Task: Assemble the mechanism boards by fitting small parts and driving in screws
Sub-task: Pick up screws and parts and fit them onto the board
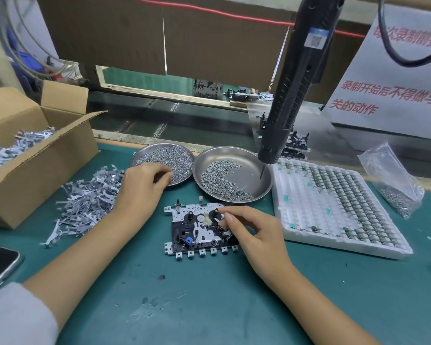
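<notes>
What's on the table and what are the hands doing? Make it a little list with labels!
board: mechanism board lying flat on the green mat
left hand: left hand reaching into the left dish of screws
right hand: right hand pinching a small metal part at the board
right dish: right dish, partly filled with screws
screwdriver: screwdriver hanging over the right dish, untouched
tray: white tray of small parts, right of the board
box: cardboard box of metal strips, far left
</notes>
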